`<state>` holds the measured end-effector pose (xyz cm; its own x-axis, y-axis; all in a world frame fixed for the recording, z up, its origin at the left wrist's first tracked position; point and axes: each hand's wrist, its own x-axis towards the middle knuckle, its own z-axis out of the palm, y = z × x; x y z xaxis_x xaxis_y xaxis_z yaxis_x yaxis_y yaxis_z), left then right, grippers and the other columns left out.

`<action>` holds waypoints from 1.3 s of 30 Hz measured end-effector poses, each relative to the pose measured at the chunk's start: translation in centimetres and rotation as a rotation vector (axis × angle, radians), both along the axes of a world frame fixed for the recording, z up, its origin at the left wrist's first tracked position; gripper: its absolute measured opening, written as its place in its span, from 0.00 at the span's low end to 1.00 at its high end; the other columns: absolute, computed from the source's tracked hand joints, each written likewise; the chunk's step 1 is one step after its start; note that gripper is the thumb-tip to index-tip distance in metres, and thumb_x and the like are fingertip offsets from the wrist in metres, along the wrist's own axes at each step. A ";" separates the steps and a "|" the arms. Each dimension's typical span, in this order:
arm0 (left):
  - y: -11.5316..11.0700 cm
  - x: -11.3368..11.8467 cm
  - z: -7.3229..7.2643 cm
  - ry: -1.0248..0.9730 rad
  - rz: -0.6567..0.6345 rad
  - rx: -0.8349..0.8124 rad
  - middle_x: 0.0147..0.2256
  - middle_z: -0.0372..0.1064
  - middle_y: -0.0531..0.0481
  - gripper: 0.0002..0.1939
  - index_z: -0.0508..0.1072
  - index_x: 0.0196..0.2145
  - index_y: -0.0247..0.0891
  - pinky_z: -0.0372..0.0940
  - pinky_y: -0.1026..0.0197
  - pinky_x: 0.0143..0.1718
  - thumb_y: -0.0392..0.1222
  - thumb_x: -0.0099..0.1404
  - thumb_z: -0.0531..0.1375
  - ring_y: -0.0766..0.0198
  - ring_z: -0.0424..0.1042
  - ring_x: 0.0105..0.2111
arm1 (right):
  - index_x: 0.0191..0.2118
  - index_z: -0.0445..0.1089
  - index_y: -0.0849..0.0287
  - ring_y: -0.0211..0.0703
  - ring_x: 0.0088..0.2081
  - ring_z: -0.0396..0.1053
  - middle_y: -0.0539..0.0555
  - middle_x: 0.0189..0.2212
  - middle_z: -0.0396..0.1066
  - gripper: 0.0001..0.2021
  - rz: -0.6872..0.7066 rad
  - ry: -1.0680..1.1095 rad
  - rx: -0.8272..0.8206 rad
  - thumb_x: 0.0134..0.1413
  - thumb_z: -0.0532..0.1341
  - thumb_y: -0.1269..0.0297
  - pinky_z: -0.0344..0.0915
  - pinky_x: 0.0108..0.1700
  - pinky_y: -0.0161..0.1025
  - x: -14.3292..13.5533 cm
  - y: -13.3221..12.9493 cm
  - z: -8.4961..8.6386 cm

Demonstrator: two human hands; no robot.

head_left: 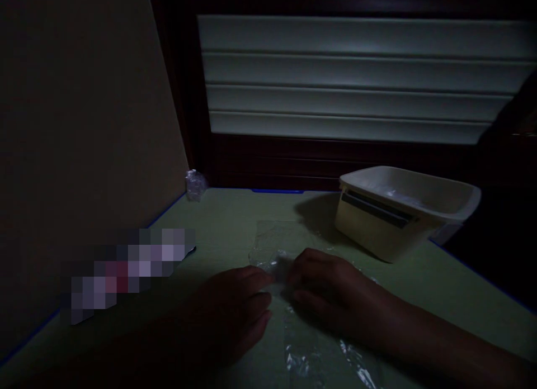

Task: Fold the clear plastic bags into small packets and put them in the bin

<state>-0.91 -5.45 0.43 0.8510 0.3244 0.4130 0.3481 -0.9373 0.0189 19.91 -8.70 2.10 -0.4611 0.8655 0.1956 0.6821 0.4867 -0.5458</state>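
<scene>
A clear, crinkled plastic bag (304, 344) lies on the green tabletop (218, 221), its far part stretching beyond my hands and its near part running toward me. My left hand (241, 311) comes in from the lower left, its fingers curled and the fingertips closed at the plastic. Opposite it, my right hand (331, 280) bends down over the bag with its fingers bunched on the film. A small greyish, blurred patch of plastic shows between the two sets of fingertips. Dim light hides the exact grip.
A cream plastic bin (369, 232) with shiny clear plastic inside stands at the back right edge. A crumpled clear plastic ball (195, 185) sits in the far left corner. A long pixelated item (134, 271) lies along the left wall (92, 126). White slatted panels (344, 76) rise behind.
</scene>
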 end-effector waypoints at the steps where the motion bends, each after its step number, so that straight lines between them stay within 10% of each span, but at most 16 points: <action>1: 0.0 0.0 0.1 0.001 -0.011 -0.002 0.39 0.70 0.44 0.06 0.70 0.32 0.34 0.65 0.60 0.41 0.30 0.61 0.53 0.59 0.68 0.39 | 0.33 0.70 0.62 0.36 0.33 0.67 0.52 0.33 0.68 0.04 0.042 0.074 -0.088 0.51 0.59 0.75 0.63 0.34 0.31 0.1 -0.3 0.5; 5: 0.0 0.1 0.3 0.054 -0.095 -0.059 0.33 0.70 0.46 0.07 0.69 0.31 0.35 0.66 0.63 0.36 0.30 0.60 0.52 0.62 0.68 0.32 | 0.33 0.72 0.63 0.36 0.34 0.69 0.51 0.33 0.70 0.06 0.247 0.094 -0.348 0.46 0.66 0.70 0.63 0.35 0.28 0.5 -1.2 1.8; 12: 0.3 0.1 -0.1 0.045 -0.119 -0.114 0.35 0.69 0.45 0.06 0.68 0.31 0.35 0.65 0.61 0.38 0.30 0.61 0.52 0.61 0.68 0.35 | 0.31 0.72 0.64 0.34 0.32 0.67 0.51 0.29 0.70 0.03 0.353 -0.022 -0.334 0.50 0.62 0.76 0.62 0.35 0.28 0.5 -0.9 1.2; 18: 0.2 -0.2 -0.4 -0.037 -0.121 -0.205 0.39 0.68 0.45 0.10 0.67 0.41 0.34 0.64 0.61 0.38 0.30 0.60 0.55 0.61 0.67 0.38 | 0.32 0.69 0.61 0.34 0.34 0.66 0.49 0.32 0.67 0.06 0.283 0.124 -0.348 0.53 0.58 0.78 0.62 0.37 0.30 -0.1 -1.2 1.8; 31: 1.0 0.2 -0.4 0.064 -0.048 -0.216 0.34 0.68 0.51 0.04 0.72 0.28 0.37 0.61 0.63 0.33 0.30 0.57 0.61 0.63 0.66 0.33 | 0.32 0.65 0.59 0.37 0.34 0.65 0.50 0.31 0.65 0.02 0.205 0.329 -0.425 0.53 0.57 0.71 0.64 0.38 0.36 -0.4 -1.4 0.9; 39: 0.8 0.0 -0.6 -0.045 -0.082 -0.195 0.32 0.68 0.50 0.05 0.71 0.29 0.35 0.61 0.63 0.36 0.30 0.61 0.56 0.64 0.66 0.33 | 0.47 0.62 0.54 0.41 0.48 0.62 0.51 0.45 0.65 0.21 0.194 0.088 -0.219 0.45 0.63 0.74 0.60 0.49 0.36 -0.2 -2.2 1.1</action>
<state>-0.89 -4.65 -0.19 0.8600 0.3325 0.3872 0.2656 -0.9394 0.2168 19.75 -10.91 3.16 -0.6118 0.7887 0.0602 0.5333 0.4676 -0.7049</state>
